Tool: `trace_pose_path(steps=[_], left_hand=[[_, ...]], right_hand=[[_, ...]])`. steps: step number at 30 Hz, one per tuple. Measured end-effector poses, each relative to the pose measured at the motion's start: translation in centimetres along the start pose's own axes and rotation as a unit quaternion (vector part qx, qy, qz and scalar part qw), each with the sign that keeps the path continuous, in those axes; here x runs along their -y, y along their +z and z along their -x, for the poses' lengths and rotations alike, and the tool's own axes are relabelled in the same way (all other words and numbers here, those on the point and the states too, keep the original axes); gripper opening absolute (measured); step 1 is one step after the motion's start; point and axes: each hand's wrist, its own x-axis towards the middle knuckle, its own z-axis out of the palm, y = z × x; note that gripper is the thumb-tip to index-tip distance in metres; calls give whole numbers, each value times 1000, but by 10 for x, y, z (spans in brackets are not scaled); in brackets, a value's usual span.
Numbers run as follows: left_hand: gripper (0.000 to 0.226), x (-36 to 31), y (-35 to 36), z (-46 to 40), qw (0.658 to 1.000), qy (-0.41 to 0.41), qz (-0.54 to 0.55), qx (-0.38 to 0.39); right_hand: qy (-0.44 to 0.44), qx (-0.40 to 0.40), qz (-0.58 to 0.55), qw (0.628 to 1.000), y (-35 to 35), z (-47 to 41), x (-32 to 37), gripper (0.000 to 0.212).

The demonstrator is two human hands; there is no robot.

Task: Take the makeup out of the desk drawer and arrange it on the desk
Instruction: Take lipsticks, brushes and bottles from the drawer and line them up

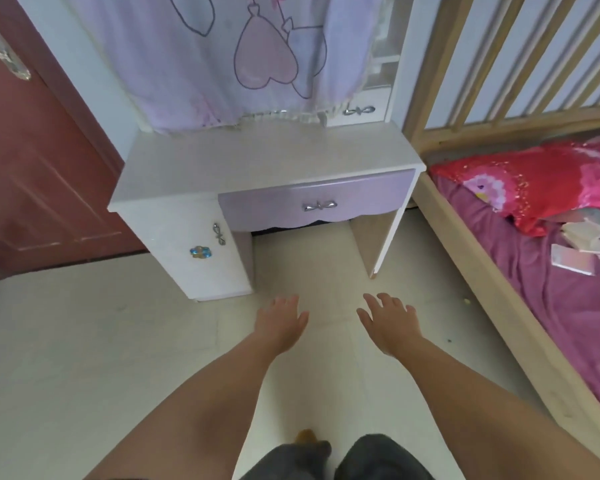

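A small white desk [257, 161] stands ahead of me against the wall. Its lilac drawer [361, 199] is closed, with a silver bow-shaped handle [320, 205] at its middle. No makeup is visible; the drawer's inside is hidden. My left hand [282, 322] and my right hand [388, 318] reach forward over the floor, below and in front of the drawer, palms down with fingers spread and holding nothing. Both are well short of the handle.
A cupboard door [205, 251] with a bow handle sits on the desk's left side. A lilac curtain [239, 57] hangs over the desk's back. A red door [32, 168] is on the left. A wooden-framed bed [465, 271] with a red pillow [534, 181] and small books stands on the right.
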Motion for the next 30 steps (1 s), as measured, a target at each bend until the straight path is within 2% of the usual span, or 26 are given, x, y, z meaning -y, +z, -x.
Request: trace_pose_path(steps=[3,8,11,13,15,16,18,19,22,24,26,30], left_hand=[[51,-3,-23,-58,1000,2,0,-1],[50,-9,-48,-163,998,-46,46,2],[50,-18,-59,-219,991,-99,93,16],[50,-26,-69,-251,981,-131,140,26],[47,-33,-79,-280,968,-156,194,29],[45,-36,-83,-295,958,-176,226,31],[42,-37,-83,-325,919,-237,314,29],[41,-36,-82,-342,888,-271,371,24],[32,-31,-75,-383,751,-351,559,9],[24,-28,-72,-401,662,-374,650,6],[17,-25,-67,-410,624,-378,684,10],[11,-22,-58,-412,591,-382,711,1]], right_hand=[[-5,-1,-12,1000,-22,-61,-8,49],[-43,-5,-35,998,-53,-179,-19,45],[-63,25,-52,996,-67,-248,-30,29],[-40,65,-127,989,-81,-290,-35,13],[-15,98,-183,978,-94,-326,-34,33],[-6,113,-211,971,-98,-344,-32,36],[9,152,-296,943,-96,-378,-25,34],[17,169,-339,925,-92,-393,-20,31],[107,209,-497,835,-82,-422,-2,24],[144,214,-551,793,-74,-436,7,22],[157,214,-576,773,-65,-447,10,23],[175,189,-598,759,-57,-448,8,22]])
